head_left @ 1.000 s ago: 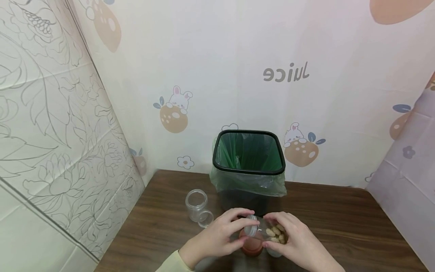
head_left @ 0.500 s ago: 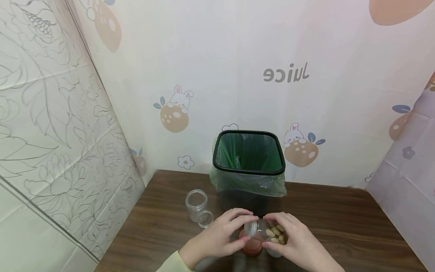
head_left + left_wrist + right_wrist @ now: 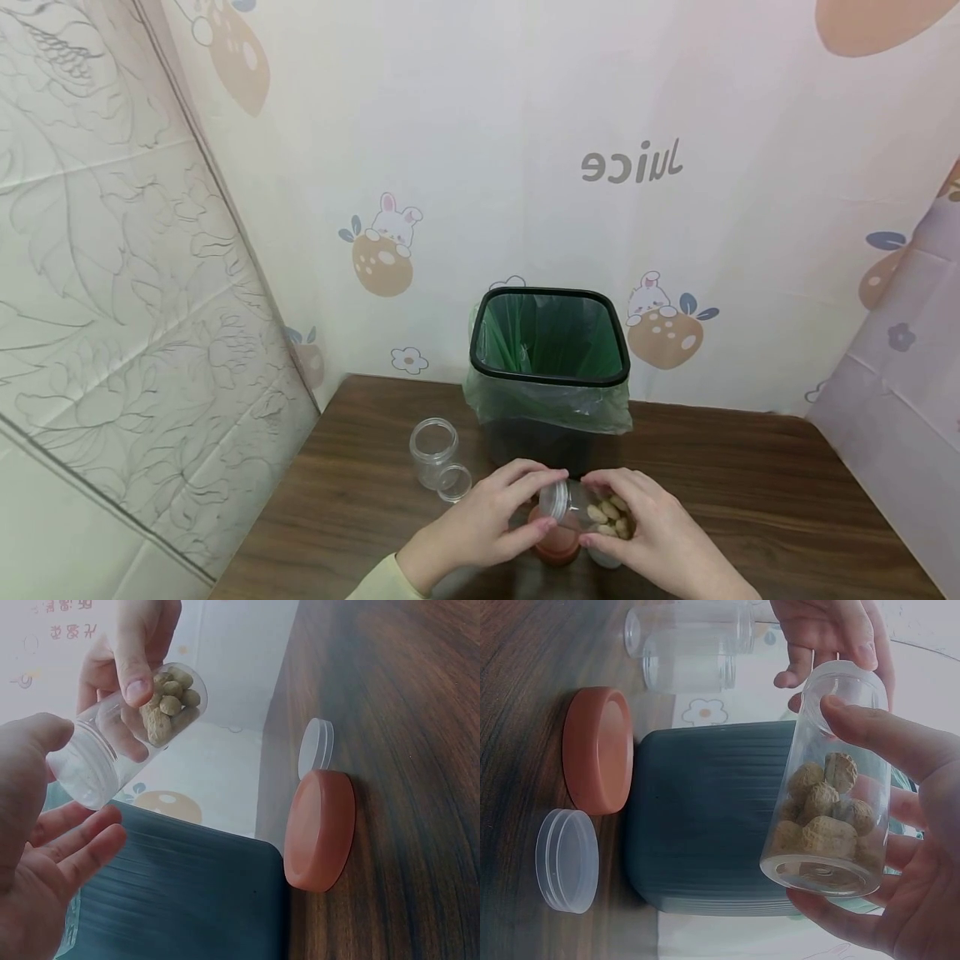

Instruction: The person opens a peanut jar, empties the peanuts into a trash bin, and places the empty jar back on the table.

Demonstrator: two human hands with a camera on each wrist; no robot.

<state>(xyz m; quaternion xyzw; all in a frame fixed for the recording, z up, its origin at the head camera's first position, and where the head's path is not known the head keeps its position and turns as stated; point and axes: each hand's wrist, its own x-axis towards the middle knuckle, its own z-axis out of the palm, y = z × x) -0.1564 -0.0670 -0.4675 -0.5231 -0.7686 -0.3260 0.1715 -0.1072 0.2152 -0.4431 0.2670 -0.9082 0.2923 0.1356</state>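
Note:
A clear jar point(image 3: 126, 736) lies tilted in the air, with several unshelled peanuts point(image 3: 171, 701) gathered at its base end. My right hand point(image 3: 648, 529) grips the jar's body, thumb on one side and fingers on the other. At the other end is a translucent ribbed lid point(image 3: 88, 771), on the jar's mouth. My left hand point(image 3: 491, 517) pinches this lid between thumb and fingers; its lower fingers are spread apart from it. Under the jar, an orange-brown round dish point(image 3: 598, 750) and a loose translucent lid point(image 3: 568, 860) sit on the table.
A dark bin point(image 3: 536, 437) lined with a green bag point(image 3: 551, 408) stands behind the hands. Left of it on the wooden table point(image 3: 352, 500) are a larger clear jar point(image 3: 432, 457) and a smaller clear container point(image 3: 453, 483). Patterned cloth point(image 3: 465, 167) hangs behind.
My left fingers have shifted slightly on the lid, showing more of its ribbed edge. My right hand and the jar have hardly moved.

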